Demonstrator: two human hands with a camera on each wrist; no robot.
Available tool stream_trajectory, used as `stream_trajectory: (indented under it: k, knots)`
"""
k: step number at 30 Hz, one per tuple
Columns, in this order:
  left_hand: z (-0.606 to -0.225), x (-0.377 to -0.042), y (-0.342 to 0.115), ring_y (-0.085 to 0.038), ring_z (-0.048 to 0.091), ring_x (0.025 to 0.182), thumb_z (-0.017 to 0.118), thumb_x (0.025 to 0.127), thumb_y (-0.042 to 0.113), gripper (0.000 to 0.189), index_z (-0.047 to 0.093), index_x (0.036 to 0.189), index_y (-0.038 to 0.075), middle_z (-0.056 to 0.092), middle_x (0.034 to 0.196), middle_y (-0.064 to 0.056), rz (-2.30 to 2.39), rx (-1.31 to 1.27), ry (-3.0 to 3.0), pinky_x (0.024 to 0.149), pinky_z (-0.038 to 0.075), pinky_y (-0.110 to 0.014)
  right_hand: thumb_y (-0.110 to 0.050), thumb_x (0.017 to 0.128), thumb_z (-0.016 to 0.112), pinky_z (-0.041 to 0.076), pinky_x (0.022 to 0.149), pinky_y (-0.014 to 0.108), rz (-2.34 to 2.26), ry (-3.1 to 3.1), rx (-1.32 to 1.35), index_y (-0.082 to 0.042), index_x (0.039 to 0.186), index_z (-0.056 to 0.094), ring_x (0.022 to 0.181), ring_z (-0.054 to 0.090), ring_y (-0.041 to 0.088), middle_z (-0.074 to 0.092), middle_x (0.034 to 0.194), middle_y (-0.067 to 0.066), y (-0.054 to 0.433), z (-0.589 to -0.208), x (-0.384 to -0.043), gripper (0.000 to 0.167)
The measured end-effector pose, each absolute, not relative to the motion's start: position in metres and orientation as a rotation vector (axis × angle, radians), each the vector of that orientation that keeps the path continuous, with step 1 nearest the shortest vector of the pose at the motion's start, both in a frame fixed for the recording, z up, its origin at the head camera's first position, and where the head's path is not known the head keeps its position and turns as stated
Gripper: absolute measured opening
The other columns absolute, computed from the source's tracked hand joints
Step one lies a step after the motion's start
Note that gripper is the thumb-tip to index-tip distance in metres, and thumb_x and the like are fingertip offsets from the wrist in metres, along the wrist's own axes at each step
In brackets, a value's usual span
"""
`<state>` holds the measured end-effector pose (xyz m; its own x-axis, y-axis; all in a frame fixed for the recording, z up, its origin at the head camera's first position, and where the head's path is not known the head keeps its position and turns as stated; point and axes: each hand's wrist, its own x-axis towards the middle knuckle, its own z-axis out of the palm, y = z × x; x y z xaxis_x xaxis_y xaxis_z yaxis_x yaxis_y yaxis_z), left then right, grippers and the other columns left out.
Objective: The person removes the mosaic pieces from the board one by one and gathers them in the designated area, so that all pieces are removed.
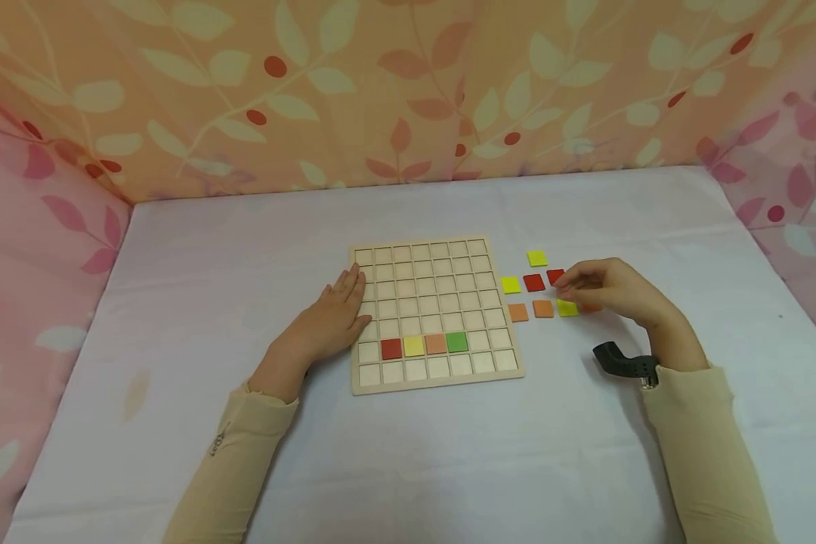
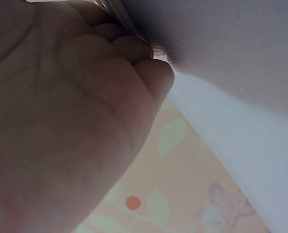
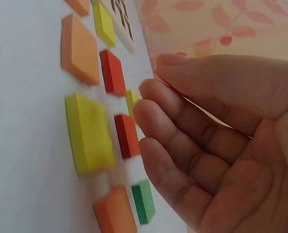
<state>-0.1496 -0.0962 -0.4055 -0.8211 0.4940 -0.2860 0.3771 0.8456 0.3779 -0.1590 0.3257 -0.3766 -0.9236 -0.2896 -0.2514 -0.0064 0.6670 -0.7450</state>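
Note:
A wooden grid board [image 1: 416,370] lies on the white cloth. My left hand [image 1: 328,321] rests on its left edge with fingers stretched out. In one row of the board sit a red tile [image 1: 391,348], a yellow tile [image 1: 414,345], an orange tile [image 1: 436,344] and a green tile [image 1: 457,341]. My right hand [image 1: 612,289] hovers over the loose tiles right of the board, fingers loosely bent. Nothing shows between its thumb and fingers in the right wrist view. Nearest are a red tile [image 3: 127,136] and a yellow tile [image 3: 91,135]; a green tile [image 3: 143,201] is hidden in the head view.
More loose tiles lie beside the board, among them a yellow tile [image 1: 537,258] and an orange tile [image 1: 518,312]. A black wrist mount [image 1: 622,361] sticks out from the right sleeve. Leaf-patterned curtains [image 1: 408,98] enclose the back and sides of the table.

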Motion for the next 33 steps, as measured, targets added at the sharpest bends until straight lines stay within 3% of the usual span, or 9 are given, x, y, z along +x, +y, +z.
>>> stream_trajectory:
  k: [3,8,16,24,33]
  knots:
    - [-0.406,-0.15,-0.096,-0.031,-0.003,0.143,0.042,0.101,0.028,0.069,0.004,0.148,-0.005,-0.006,0.156,-0.017,0.431,0.648,2.647,0.114,0.008,-0.048,-0.013,0.087,0.068,0.05,0.06,0.026,-1.135,2.532,-0.255,0.0,0.102,0.069,0.076,0.061,0.013,0.069,0.097,0.012,0.317,-0.377,-0.157,0.02]
    - [-0.405,-0.149,-0.095,-0.031,-0.003,0.143,0.041,0.101,0.028,0.069,0.004,0.148,-0.005,-0.007,0.156,-0.017,0.425,0.649,2.648,0.114,0.008,-0.047,-0.012,0.086,0.069,0.049,0.067,0.022,-1.162,2.518,-0.306,-0.001,0.099,0.07,0.081,0.061,0.012,0.069,0.095,0.011,0.302,-0.376,-0.152,0.017]
    - [-0.405,-0.149,-0.094,-0.031,-0.003,0.143,0.043,0.1,0.028,0.07,0.004,0.148,-0.005,-0.006,0.156,-0.017,0.417,0.648,2.65,0.114,0.008,-0.048,-0.006,0.085,0.069,0.055,0.068,0.031,-1.262,2.443,-0.37,0.0,0.097,0.069,0.08,0.064,0.02,0.066,0.098,0.013,0.27,-0.373,-0.145,0.013]
    - [-0.407,-0.15,-0.096,-0.031,-0.003,0.143,0.042,0.101,0.029,0.07,0.004,0.148,-0.005,-0.007,0.156,-0.017,0.411,0.657,2.654,0.114,0.009,-0.048,-0.007,0.084,0.071,0.051,0.074,0.025,-1.265,2.454,-0.588,-0.003,0.095,0.071,0.085,0.062,0.017,0.069,0.094,0.005,0.235,-0.376,-0.146,0.012]
    - [-0.405,-0.15,-0.097,-0.032,-0.002,0.143,0.044,0.1,0.028,0.07,0.005,0.148,-0.006,-0.006,0.156,-0.018,0.411,0.653,2.656,0.114,0.009,-0.048,-0.003,0.083,0.071,0.05,0.079,0.029,-1.249,2.413,-0.74,-0.002,0.093,0.071,0.086,0.06,0.017,0.069,0.091,0.004,0.2,-0.377,-0.149,0.011]
